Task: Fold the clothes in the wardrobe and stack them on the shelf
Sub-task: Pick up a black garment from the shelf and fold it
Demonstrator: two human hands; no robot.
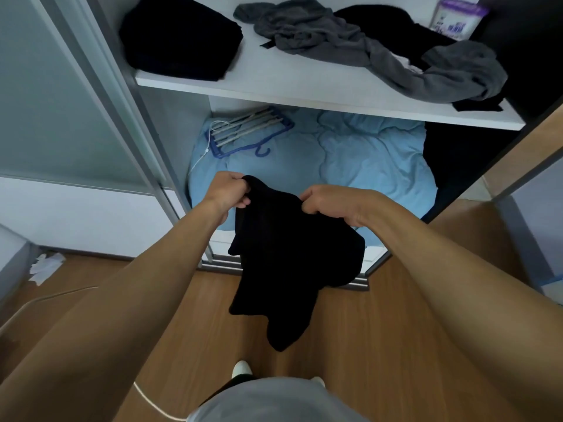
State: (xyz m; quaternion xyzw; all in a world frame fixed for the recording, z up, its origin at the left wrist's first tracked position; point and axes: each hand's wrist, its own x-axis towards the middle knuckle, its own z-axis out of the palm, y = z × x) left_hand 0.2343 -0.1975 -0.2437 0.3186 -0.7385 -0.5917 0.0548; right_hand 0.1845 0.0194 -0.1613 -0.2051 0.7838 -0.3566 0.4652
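A black garment (283,269) hangs in the air in front of the open wardrobe, above the wooden floor. My left hand (230,193) grips its top left edge and my right hand (329,204) grips the top edge a little to the right. On the white shelf (259,83) above, a folded black stack (179,38) lies at the left. A crumpled grey garment (365,47) sprawls across the shelf's middle and right, over more black clothing (393,28).
Under the shelf lies a light blue duvet (350,159) with blue and white hangers (246,132) on it. A purple-and-white packet (455,18) stands at the shelf's back right. Sliding door frames flank the opening. Crumpled paper (45,266) lies on the floor at left.
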